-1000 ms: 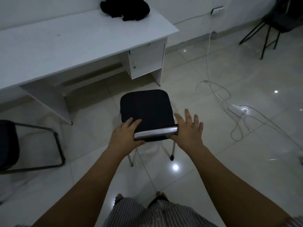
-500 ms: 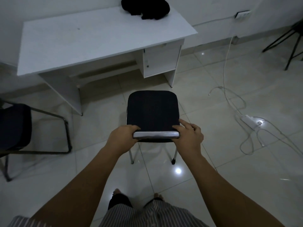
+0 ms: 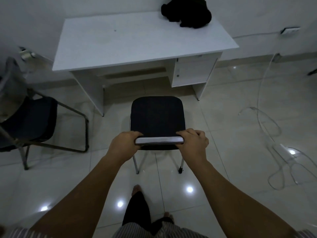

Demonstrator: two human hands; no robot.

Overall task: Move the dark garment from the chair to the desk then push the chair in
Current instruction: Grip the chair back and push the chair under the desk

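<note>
Head view. The dark garment (image 3: pixel 187 12) lies bunched at the far right corner of the white desk (image 3: pixel 137 40), so the first part of the task looks complete. The chair (image 3: pixel 157 115) stands on the tiled floor in front of the desk's knee gap, its seat facing the desk and not yet under it. The left hand (image 3: pixel 124 145) and the right hand (image 3: pixel 193 143) are each curled closed around one end of the backrest's top rail (image 3: pixel 159 140), fingers hooked over the front edge. The chair appears a light, rigid metal-legged frame; the rail is the natural hold, and an even push from both ends should keep it tracking straight (the smooth tiles likely let the legs slide). A second chair (image 3: pixel 29 121) stands well to the left, and loose cables (image 3: pixel 267 121) lie on the floor to the right, clear of the path.
</note>
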